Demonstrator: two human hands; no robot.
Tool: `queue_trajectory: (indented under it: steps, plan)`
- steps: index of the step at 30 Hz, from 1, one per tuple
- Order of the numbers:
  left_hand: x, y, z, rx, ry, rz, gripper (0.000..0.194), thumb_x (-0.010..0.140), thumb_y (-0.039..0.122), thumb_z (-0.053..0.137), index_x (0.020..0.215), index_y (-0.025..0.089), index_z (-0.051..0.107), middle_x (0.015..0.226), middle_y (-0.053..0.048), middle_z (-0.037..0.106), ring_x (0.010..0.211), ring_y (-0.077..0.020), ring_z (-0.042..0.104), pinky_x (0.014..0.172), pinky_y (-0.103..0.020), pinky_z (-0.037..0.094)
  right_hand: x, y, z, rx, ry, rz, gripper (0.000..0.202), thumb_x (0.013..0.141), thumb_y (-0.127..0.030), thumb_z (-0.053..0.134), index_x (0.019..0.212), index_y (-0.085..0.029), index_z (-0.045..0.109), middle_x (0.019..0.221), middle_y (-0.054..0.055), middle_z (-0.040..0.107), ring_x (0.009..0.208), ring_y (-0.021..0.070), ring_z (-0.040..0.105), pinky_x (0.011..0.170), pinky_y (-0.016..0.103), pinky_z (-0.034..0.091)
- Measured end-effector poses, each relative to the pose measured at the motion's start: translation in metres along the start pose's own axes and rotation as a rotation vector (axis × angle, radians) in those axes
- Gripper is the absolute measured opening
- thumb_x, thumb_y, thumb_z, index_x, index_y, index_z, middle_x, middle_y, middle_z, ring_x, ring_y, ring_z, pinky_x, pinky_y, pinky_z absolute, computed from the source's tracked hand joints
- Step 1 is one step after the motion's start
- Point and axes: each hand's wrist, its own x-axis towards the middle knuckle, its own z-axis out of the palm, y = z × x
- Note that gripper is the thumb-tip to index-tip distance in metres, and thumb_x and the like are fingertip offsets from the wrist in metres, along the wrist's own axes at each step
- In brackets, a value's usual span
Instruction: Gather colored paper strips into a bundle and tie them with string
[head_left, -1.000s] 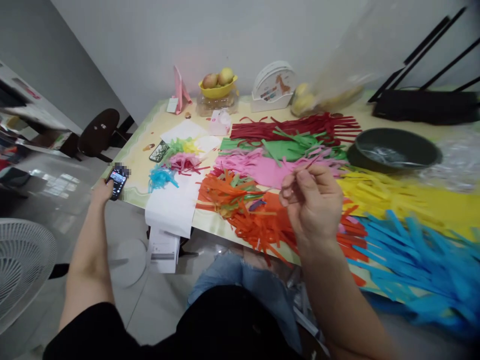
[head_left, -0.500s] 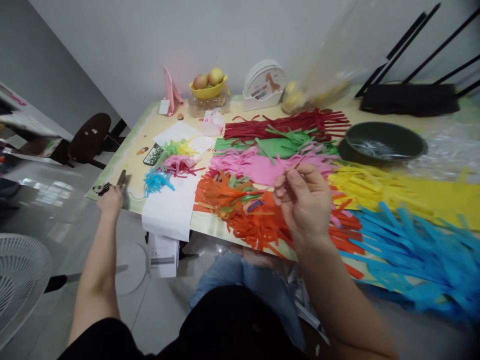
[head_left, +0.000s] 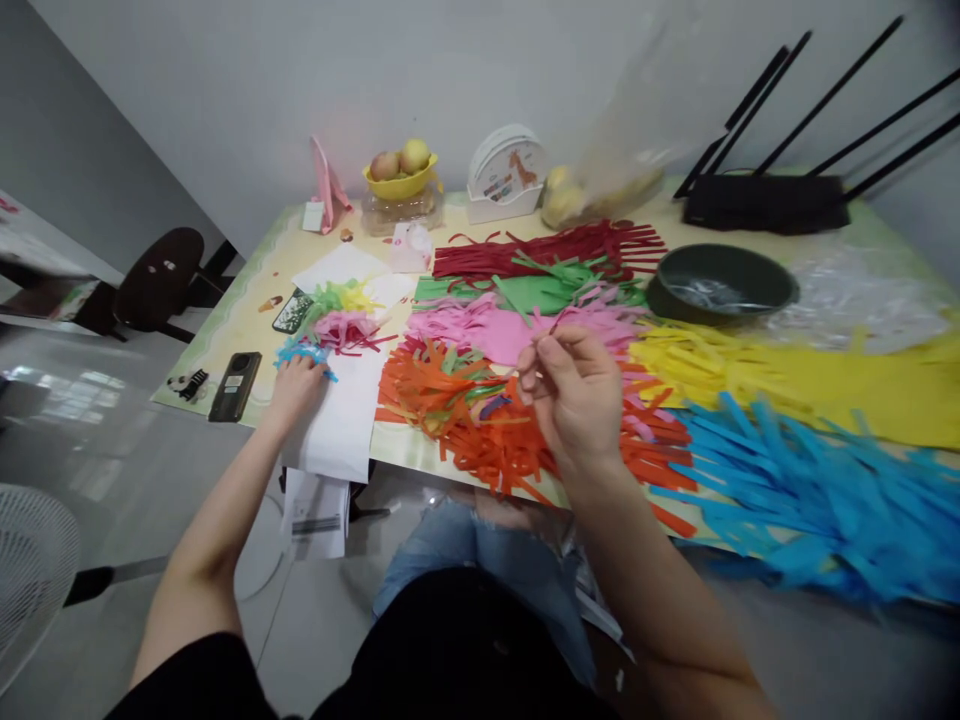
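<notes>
My left hand [head_left: 295,392] reaches onto a small blue paper tassel [head_left: 330,374], its fingers stretched over the strips. The fingertips are partly lost among the blue paper. Next to it lie a pink and dark red tassel [head_left: 341,330] and a green and yellow one [head_left: 352,295]. Over the orange fringed paper [head_left: 491,440] I hold up my right hand [head_left: 574,385], thumb and fingers pinched. A thin dark red strip [head_left: 556,322] seems to stick out of the pinch; it is too small to see well. A phone [head_left: 235,386] lies left of my left hand.
Fringed sheets in dark red [head_left: 540,250], pink [head_left: 499,335], yellow [head_left: 795,380] and blue [head_left: 817,490] cover the table's middle and right. A dark bowl [head_left: 724,285] and a router [head_left: 765,203] stand behind. White paper [head_left: 337,430] hangs over the front edge. A fan [head_left: 34,580] stands at left.
My left hand has let go of the phone, which now lies on the table, and has moved right to the blue tassel. My right hand keeps its pinch.
</notes>
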Motion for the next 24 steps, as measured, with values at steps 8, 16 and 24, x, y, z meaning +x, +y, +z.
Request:
queue_trajectory:
  steps: [8, 16, 24]
  plan:
    - [0.022, 0.036, -0.03, -0.349, 0.304, -0.051, 0.031, 0.09, 0.035, 0.054, 0.104, 0.012, 0.071, 0.118, -0.016, 0.068, 0.114, -0.0281, 0.062, 0.097, -0.04, 0.049, -0.001, 0.003, -0.005, -0.321, -0.144, -0.024, 0.02, 0.08, -0.037, 0.075, 0.083, -0.018, 0.069, 0.054, -0.006, 0.06, 0.04, 0.0061, 0.048, 0.038, 0.017, 0.039]
    - [-0.019, 0.167, -0.054, -1.455, 0.248, 0.065, 0.032, 0.068, 0.033, 0.087, 0.095, 0.017, 0.078, 0.087, -0.006, 0.078, 0.079, -0.0184, 0.073, 0.076, -0.029, 0.058, 0.0, 0.005, 0.027, -0.665, -0.344, -0.207, 0.015, 0.087, -0.031, 0.063, 0.085, -0.019, 0.073, 0.066, 0.0, 0.067, 0.053, 0.0103, 0.055, 0.052, 0.023, 0.042]
    - [-0.025, 0.192, -0.053, -1.727, -0.03, 0.083, 0.036, 0.073, 0.036, 0.085, 0.102, 0.021, 0.071, 0.074, -0.001, 0.073, 0.071, -0.0171, 0.073, 0.064, -0.024, 0.059, 0.003, -0.001, 0.027, -0.674, -0.328, -0.188, 0.017, 0.089, -0.03, 0.06, 0.088, -0.018, 0.071, 0.068, 0.0, 0.067, 0.056, 0.0104, 0.055, 0.056, 0.023, 0.041]
